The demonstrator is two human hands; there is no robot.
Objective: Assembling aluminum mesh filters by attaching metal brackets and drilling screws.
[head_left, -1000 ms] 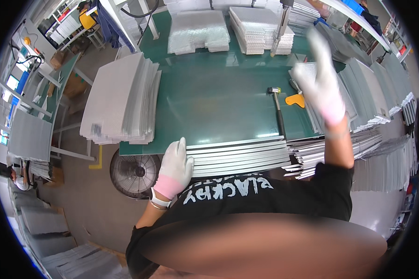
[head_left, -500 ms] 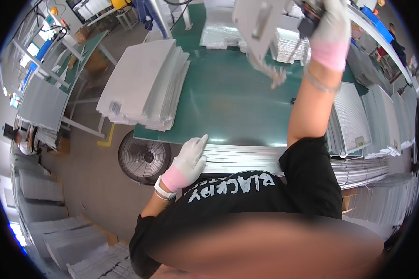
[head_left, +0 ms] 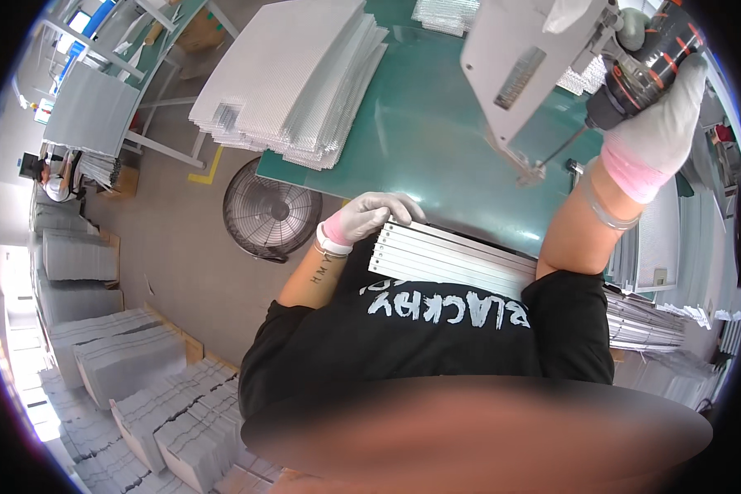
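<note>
- The left hand (head_left: 369, 216), in a white glove with a pink cuff, lies flat on the left end of a stack of strips (head_left: 457, 261) at the near edge of the green tabletop (head_left: 420, 140); its fingers (head_left: 403, 204) are spread and loose, gripping nothing.
- The right hand (head_left: 659, 123), gloved the same way, is raised above the tabletop's right side, its fingers clenched around a black power tool (head_left: 646, 70) with orange bands.
- A grey panel (head_left: 527, 66) hangs beside the tool, over the tabletop's far right part.
- A pile of mesh sheets (head_left: 296, 78) sits at the tabletop's far left corner, overhanging the edge.
- A round fan (head_left: 272, 216) stands on the floor below the near left corner.
</note>
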